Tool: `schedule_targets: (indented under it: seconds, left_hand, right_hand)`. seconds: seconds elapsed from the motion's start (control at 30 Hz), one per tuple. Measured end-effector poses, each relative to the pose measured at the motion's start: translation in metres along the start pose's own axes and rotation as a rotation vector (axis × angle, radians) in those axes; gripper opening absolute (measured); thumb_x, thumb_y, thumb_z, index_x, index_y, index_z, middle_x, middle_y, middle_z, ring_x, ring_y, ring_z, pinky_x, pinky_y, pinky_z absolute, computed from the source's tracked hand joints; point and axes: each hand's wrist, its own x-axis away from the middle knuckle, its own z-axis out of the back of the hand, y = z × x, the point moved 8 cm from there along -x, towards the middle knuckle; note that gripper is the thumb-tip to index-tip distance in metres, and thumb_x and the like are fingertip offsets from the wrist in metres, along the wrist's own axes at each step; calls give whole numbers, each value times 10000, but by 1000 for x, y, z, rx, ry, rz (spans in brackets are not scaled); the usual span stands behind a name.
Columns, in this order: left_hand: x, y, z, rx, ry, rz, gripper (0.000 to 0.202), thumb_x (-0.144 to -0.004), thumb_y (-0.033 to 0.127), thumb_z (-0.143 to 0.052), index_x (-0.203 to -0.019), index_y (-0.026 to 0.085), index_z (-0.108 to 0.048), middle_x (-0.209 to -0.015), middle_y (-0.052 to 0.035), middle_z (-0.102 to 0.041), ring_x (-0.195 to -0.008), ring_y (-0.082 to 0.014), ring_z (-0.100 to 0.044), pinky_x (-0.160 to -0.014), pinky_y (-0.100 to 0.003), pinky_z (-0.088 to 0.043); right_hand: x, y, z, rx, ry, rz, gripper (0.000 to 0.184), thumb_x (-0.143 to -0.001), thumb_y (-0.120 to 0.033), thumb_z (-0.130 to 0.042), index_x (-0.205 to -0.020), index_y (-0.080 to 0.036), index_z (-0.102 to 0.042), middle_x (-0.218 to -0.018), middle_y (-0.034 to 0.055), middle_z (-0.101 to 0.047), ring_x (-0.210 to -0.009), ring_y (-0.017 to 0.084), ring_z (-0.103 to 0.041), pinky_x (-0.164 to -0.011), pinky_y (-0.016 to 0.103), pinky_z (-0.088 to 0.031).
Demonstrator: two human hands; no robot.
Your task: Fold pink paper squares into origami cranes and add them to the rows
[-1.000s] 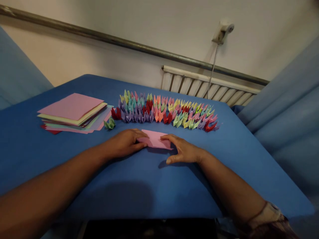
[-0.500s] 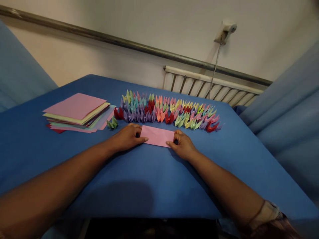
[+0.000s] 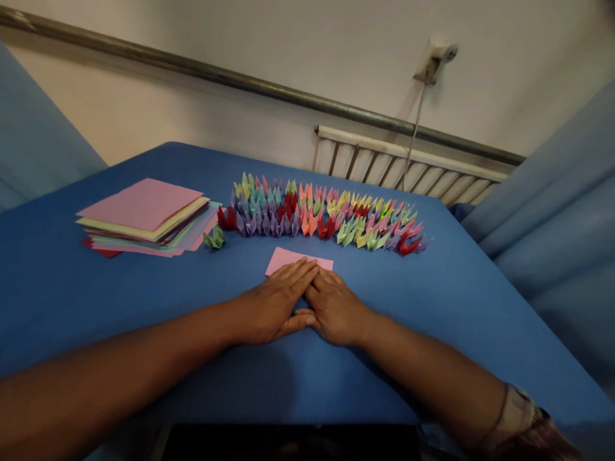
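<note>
While my left hand (image 3: 271, 304) and right hand (image 3: 339, 310) lie flat, gripping nothing, over the pink paper (image 3: 280, 258) on the table (image 3: 144, 288), nearer than the folded figures (image 3: 310, 224), uneven pressure could slide it askew

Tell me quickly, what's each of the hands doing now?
Left hand: open, resting partly on pink paper.
Right hand: open, resting partly on it too.

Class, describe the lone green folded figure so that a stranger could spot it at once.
On the blue table, find the stack of coloured sheets at the left. Just right of its front part sits the green folded figure: unlike the packed rows of figures, it sits apart, in front of a red one.
</note>
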Motion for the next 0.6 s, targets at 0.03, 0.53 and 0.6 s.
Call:
schedule_targets:
  seconds: [0.03, 0.53, 0.6]
  left_hand:
    - [0, 2, -1, 0, 1, 2, 861, -911, 623, -444, -1525, 88, -164, -1588, -235, -209, -1485, -321, -176, -1187, -475, -228]
    - [14, -25, -3, -176, -147, 205, 1060, -785, 820, -412, -1523, 74, -262, -1578, -293, -139, -1469, -457, -67, -1129, -621, -147]
    - [16, -23, -4, -168, -161, 180, 1051, -766, 830, -435, -1516, 106, -301, -1577, -293, -143, -1462, -475, -72, -1117, -642, -152]
  right_hand:
    - [0, 0, -1, 6, -3, -11, 713, -966, -549, -423, -1506, -99, -298, -1564, 203, -297, -1468, 289, -223, -1190, 494, -211]
    - [16, 3, 2, 58, -36, -137, 768, -934, -569, -472, -1516, -97, -303, -1591, 187, -238, -1480, 361, -168, -1165, 564, -227]
    - [18, -1, 3, 64, -43, -96, 740, -945, -554, -454, -1516, -107, -307, -1590, 176, -248, -1475, 358, -186, -1162, 556, -234]
